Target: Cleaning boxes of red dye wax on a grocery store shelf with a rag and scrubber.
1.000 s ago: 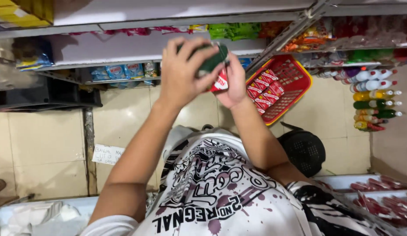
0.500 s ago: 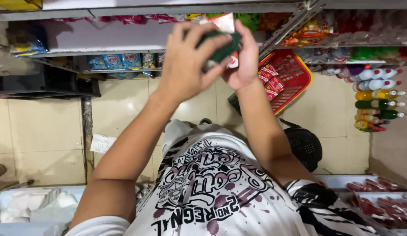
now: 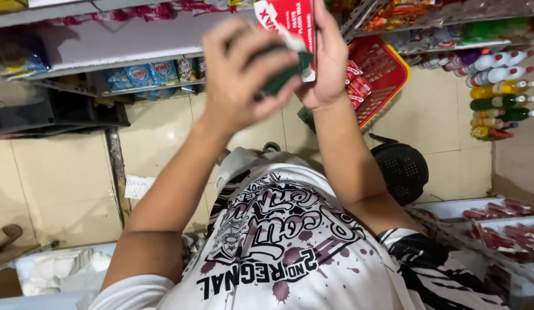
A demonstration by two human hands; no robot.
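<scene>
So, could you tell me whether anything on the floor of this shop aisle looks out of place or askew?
Yes: the red plastic shopping basket sits tilted on the beige tiled floor, with small red packets inside. A white paper slip lies loose on the tiles near the shelf foot. Nothing looks spilled or broken.

Bright even light, motion-blurred hands

— What's up there?
— A red and white pack [image 3: 290,20], flat, held upright, its top past the frame's upper edge.
— And the dark thing?
— A green pad [image 3: 284,74], pressed against the pack's lower front. It is blurred, so its exact shape is hard to tell.
— Where are both?
— Raised high, in front of the shelves, well above the floor.
</scene>
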